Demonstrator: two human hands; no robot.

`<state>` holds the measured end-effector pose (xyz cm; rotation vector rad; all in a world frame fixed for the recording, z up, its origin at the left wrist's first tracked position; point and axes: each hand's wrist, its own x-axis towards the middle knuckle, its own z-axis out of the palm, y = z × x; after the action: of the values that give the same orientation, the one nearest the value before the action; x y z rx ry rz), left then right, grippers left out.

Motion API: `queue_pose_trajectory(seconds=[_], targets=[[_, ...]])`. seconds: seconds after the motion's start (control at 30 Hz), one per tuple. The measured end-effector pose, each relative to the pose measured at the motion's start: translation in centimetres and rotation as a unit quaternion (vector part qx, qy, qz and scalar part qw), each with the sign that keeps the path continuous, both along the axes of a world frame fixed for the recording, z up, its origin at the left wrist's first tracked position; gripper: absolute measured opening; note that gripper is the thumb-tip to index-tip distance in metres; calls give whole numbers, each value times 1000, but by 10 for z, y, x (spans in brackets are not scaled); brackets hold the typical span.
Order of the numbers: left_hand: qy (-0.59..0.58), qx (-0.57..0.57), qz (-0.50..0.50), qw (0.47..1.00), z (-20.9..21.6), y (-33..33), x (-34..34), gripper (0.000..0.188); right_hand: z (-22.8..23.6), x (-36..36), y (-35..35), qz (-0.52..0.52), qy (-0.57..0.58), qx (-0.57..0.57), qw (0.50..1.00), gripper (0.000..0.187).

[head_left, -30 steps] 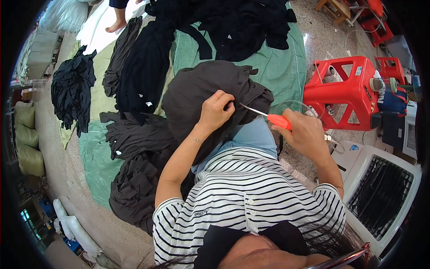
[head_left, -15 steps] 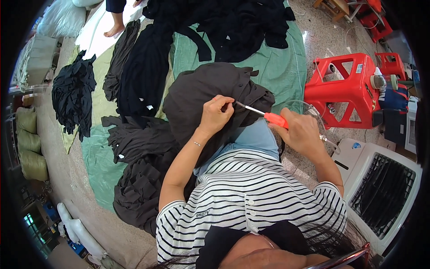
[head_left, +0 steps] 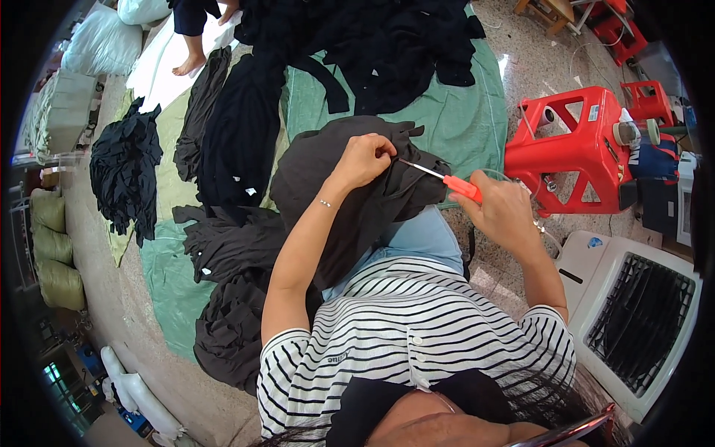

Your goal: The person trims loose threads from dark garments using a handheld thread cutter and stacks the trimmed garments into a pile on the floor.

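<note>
A dark grey garment (head_left: pixel 316 167) with buttons lies bunched over my lap. My left hand (head_left: pixel 365 160) is closed in a pinch on its cloth near the buttoned edge. My right hand (head_left: pixel 506 210) grips a red-handled tool (head_left: pixel 463 188) with a slim metal shaft and a thin dark tip. The shaft points left, with its tip at the cloth just beside my left fingers. Whether the tip touches the cloth I cannot tell.
Dark garment piles (head_left: pixel 238 328) lie to my left, and black garments (head_left: pixel 365 52) spread over a green sheet (head_left: pixel 484 112) ahead. A red stool (head_left: pixel 607 112) and a white air cooler (head_left: pixel 585 261) stand at right. Another person's bare foot (head_left: pixel 190 65) shows at far left.
My left hand has shifted farther from my body along the garment, still pinching cloth. The tool's tip has followed it slightly, and the garment's folds lie differently.
</note>
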<state>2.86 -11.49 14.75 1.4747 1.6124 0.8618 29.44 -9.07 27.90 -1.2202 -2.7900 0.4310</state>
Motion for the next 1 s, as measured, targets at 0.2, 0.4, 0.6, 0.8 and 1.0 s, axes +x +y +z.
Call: queue_pose_trajectory(seconds=[0.2, 0.4, 0.6, 0.8, 1.0], targets=[[45, 9, -1, 999, -1, 7, 7, 16, -6, 0, 10, -22, -25, 4, 999, 43], [209, 25, -51, 976, 4, 2, -7, 19, -7, -11, 7, 8, 0, 20, 1000, 41], [213, -23, -152, 965, 15, 16, 6, 18, -6, 1, -5, -18, -59, -12, 998, 40], [242, -24, -140, 960, -9, 13, 11, 20, -12, 3, -11, 2, -22, 30, 999, 36], [216, 28, -50, 975, -10, 1, 17, 11, -15, 3, -9, -3, -24, 53, 998, 40]])
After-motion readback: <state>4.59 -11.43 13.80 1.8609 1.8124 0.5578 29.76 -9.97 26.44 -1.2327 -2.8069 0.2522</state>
